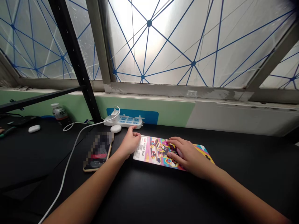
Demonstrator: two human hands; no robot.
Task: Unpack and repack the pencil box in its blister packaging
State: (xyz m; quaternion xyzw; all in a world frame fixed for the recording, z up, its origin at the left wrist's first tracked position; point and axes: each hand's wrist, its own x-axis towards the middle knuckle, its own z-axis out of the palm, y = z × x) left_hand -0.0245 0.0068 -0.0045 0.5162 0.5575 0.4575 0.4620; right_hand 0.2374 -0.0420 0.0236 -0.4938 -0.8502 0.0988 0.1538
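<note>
A flat, brightly patterned pencil box [153,151] lies on the black desk [245,161] in front of me. My left hand [129,142] grips its left end, fingers curled round the edge. My right hand [187,154] lies flat on top of the box's right half, fingers stretched out and pointing left.
A phone [98,152] lies left of the box. Behind it sit a white power strip [127,121] with a charger and a white cable [70,155] trailing toward me, a small white case [116,128], a bottle [59,113] and a black shelf post [77,62].
</note>
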